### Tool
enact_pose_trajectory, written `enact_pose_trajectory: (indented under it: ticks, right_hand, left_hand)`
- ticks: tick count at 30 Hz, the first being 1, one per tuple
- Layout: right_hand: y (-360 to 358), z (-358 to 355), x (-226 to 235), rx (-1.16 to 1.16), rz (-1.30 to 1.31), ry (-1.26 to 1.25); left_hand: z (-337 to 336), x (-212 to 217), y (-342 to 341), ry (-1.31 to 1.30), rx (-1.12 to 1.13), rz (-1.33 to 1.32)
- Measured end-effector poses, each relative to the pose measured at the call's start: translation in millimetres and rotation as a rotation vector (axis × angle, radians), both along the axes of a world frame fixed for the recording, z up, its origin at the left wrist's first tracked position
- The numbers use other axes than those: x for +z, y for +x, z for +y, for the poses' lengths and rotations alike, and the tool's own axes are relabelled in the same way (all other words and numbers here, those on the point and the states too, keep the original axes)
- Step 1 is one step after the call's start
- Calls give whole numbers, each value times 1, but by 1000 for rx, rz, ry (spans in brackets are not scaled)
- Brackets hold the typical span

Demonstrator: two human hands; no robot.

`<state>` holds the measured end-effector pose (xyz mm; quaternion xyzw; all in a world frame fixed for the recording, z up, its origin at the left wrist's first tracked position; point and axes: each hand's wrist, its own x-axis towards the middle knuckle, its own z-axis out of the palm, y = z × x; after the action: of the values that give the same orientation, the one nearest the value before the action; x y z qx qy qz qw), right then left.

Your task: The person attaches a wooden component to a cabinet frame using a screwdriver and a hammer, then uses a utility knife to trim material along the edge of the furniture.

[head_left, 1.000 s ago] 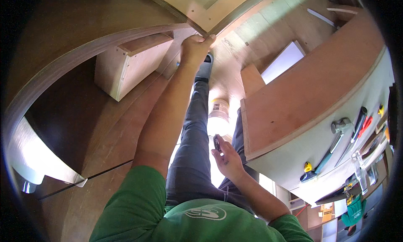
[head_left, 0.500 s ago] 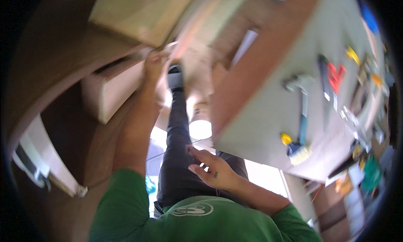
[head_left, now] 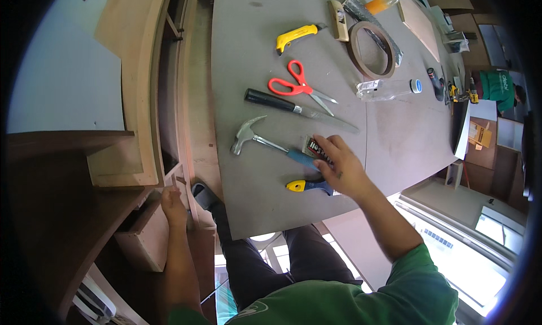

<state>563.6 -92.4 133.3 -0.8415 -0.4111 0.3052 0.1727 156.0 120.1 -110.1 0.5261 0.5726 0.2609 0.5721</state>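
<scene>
My right hand (head_left: 344,170) is over the grey tabletop, thumb and fingers closed round a small dark packet (head_left: 316,148) with white lettering. Right by the packet lies the blue handle of a claw hammer (head_left: 244,136). A paintbrush (head_left: 305,185) with a yellow-tipped handle is partly covered by the same hand. Farther back on the table are a black-handled saw or long knife (head_left: 272,101), red scissors (head_left: 293,87) and a yellow utility knife (head_left: 296,38). At the left, my left hand (head_left: 173,205) has curled fingers at the cabinet edge above an open drawer (head_left: 148,235); what they grip is hidden.
The worktable (head_left: 254,212) also bears a roll of brown tape (head_left: 354,49), a clear bottle (head_left: 387,90), a wooden hand plane (head_left: 339,20) and an orange-filled bottle (head_left: 384,3). A wooden cabinet (head_left: 141,99) runs along the left. Another person (head_left: 498,91) in green is at the far right.
The view has swung toward the table. My right hand has moved from in front of my legs to above the tabletop by the hammer. My left hand stays near the drawer.
</scene>
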Motion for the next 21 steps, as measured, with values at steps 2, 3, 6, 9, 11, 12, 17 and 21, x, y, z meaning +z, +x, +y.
enact_pose_trajectory:
  ticks: [2,3,6,9,11,12,17,21]
  right_hand:
    - [17,-3,-9,83,-142,-27]
    - [23,-6,-14,123,-185,-33]
    - [27,-15,-22,132,-320,69]
    - [18,-25,-19,24,-266,174]
    - [11,-32,-13,-58,-161,236]
    - [7,-35,-10,-89,-104,275]
    - [5,-46,3,-164,6,410]
    - [24,-33,5,-470,354,473]
  left_hand:
    - [7,52,59,340,-155,-16]
    - [11,80,92,479,-219,44]
    - [47,154,205,728,-589,40]
    - [59,181,334,756,-760,3]
    - [65,176,414,932,-751,58]
    - [68,172,443,1015,-740,167]
    - [72,167,486,1025,-844,504]
    - [38,198,442,826,-744,264]
